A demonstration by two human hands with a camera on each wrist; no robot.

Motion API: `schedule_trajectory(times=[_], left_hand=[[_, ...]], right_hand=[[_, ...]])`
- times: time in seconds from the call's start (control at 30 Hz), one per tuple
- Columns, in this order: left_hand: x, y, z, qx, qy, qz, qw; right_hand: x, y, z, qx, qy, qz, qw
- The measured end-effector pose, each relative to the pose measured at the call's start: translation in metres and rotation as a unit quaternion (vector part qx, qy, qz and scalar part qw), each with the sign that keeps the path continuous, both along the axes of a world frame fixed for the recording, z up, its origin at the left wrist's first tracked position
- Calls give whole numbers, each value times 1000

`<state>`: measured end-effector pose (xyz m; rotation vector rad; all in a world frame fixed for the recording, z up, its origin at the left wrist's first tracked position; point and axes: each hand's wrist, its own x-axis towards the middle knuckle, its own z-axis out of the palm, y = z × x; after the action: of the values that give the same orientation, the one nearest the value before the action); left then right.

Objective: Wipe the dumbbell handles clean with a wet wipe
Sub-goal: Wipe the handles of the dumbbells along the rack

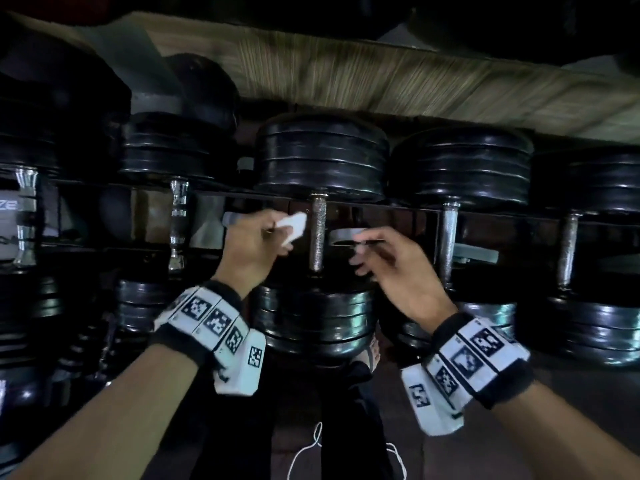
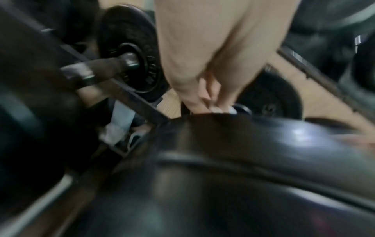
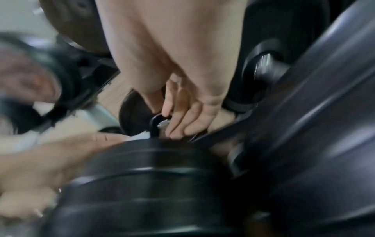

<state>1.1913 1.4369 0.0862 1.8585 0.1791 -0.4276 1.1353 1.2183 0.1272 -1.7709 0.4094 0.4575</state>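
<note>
A black-plated dumbbell lies on the rack in the middle of the head view, its knurled metal handle [image 1: 317, 233] bare between the two plate stacks. My left hand [image 1: 256, 244] pinches a folded white wet wipe [image 1: 292, 227] just left of the handle, a small gap apart from it. In the left wrist view only a sliver of the wipe [image 2: 231, 110] shows past the blurred fingers. My right hand [image 1: 384, 261] hovers just right of the handle with loosely curled fingers [image 3: 182, 121], holding nothing.
More dumbbells lie side by side on the rack, with chrome handles at left [image 1: 178, 223] and right [image 1: 448, 237]. A wooden floor [image 1: 381, 81] shows beyond the rack. White cords [image 1: 311, 448] hang by my dark trousers below.
</note>
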Motion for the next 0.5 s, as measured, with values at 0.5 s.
schedule_trajectory(times=[0.5], left_hand=[[15,-10,-25,165,17,-273,948]], right_hand=[[-61,-92,-19,-467,-129,-39,874]])
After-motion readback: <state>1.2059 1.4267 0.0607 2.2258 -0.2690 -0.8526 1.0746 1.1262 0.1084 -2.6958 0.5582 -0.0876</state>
